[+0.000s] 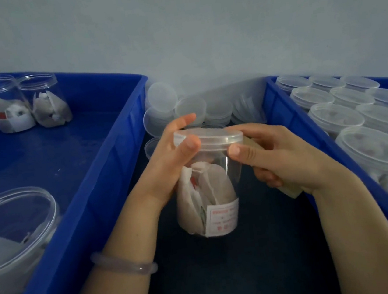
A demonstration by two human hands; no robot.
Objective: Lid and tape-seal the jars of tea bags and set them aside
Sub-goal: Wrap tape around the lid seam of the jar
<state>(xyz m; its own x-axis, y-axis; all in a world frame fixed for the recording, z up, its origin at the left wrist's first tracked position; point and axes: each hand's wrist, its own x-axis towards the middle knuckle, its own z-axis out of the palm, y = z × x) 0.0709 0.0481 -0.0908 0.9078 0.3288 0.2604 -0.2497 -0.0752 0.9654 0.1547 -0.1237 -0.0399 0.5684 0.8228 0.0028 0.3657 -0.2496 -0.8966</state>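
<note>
At the centre we see a clear plastic jar (208, 194) standing upright on the dark tabletop (228, 277), between 2 blue crates. It holds tea bags (204, 182) and has a white label (223, 219) low on its wall. A translucent lid (211, 136) sits on its mouth.

The left hand (166, 165), from 7 o'clock, grips the lid: the thumb lies on the near rim and the fingers curl round the far side. A pale bracelet (124, 265) circles that wrist.

The right hand (282, 158), from 4 o'clock, presses its thumb on the jar wall just under the lid rim. Its other fingers curl round a beige roll (290, 192), mostly hidden by the palm.

At 12 o'clock loose lids (190, 108) are piled against the wall. The left crate (106, 157) holds 2 open jars (45, 101) of tea bags at 10 o'clock and another open jar (13, 217) at 8 o'clock. The right crate (286, 111), at 3 o'clock, is packed with lidded jars (371, 147).
</note>
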